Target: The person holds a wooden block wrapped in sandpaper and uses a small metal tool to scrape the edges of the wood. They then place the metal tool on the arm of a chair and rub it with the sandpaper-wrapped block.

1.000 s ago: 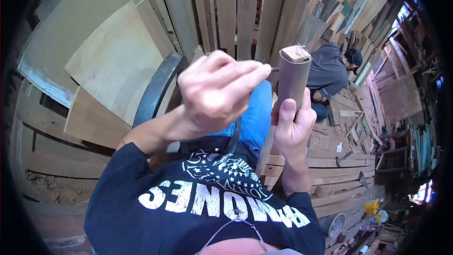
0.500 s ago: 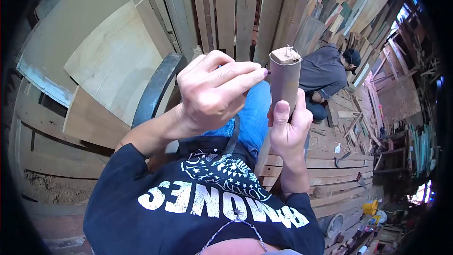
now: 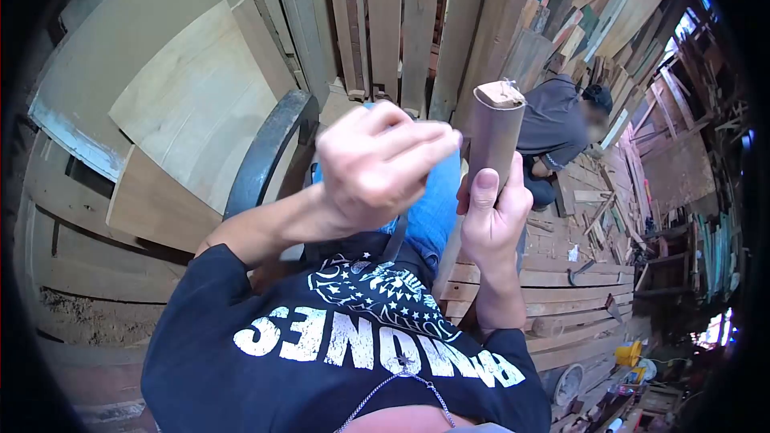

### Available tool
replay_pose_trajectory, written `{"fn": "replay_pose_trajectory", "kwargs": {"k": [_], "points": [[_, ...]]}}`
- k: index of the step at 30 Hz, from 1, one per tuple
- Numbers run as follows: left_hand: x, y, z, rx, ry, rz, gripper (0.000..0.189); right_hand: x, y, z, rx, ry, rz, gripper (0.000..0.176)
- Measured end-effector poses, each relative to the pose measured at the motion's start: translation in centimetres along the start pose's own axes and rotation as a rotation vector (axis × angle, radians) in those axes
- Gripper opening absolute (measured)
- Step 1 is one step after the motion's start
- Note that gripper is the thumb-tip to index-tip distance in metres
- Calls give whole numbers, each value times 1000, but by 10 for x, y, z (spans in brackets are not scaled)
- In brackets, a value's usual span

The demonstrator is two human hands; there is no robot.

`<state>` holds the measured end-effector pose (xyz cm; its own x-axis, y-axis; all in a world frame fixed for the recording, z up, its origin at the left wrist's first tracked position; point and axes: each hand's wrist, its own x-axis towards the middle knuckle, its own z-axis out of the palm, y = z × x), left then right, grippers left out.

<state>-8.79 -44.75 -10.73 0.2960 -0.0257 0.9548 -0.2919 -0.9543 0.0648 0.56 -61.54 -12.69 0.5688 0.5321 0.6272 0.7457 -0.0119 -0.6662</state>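
Note:
My right hand [image 3: 493, 212] is wrapped round the lower part of a brown-grey tube [image 3: 496, 132], thumb in front, and holds it upright. A pale wood piece [image 3: 500, 95] fills the tube's top, with thin bent metal bits or threads on it. Left of the tube is my left hand [image 3: 377, 164], its fingers closed in a pinch and blurred at the tips, with a gap between them and the tube. Whatever the fingertips hold, if anything, is too blurred to make out.
A person in a dark shirt [image 3: 553, 116] and cap crouches beyond the tube. A curved dark armrest [image 3: 269, 148] and pale wooden panels [image 3: 200, 96] are at left. Planks [image 3: 417, 24] stand ahead; wood scraps [image 3: 597, 200] lie at right.
The tube has tilted and shifted slightly right. My left hand has turned a little, and its fingertips, earlier at the tube's side with a small dark thing between them, are now apart from it.

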Motion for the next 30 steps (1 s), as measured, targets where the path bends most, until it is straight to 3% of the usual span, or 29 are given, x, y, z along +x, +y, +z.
{"fn": "replay_pose_trajectory", "kwargs": {"k": [6,9,15,18,21,30], "points": [[5,-13,-3,12,77,27,36,0,-1,-1,-43,-15,23,36],[-3,5,0,-44,-45,-14,38,2,-8,1,-28,31,-43,47],[5,-9,-11,-22,48,24,39,1,-4,4,0,31,-25,48],[1,-1,-5,-51,0,25,39,-1,-5,-5,41,23,32,39],[1,-2,-4,-70,-30,11,40,1,-5,1,18,49,-15,47],[4,-11,-5,-56,-18,-21,38,-2,1,1,-125,12,-33,41]]}}
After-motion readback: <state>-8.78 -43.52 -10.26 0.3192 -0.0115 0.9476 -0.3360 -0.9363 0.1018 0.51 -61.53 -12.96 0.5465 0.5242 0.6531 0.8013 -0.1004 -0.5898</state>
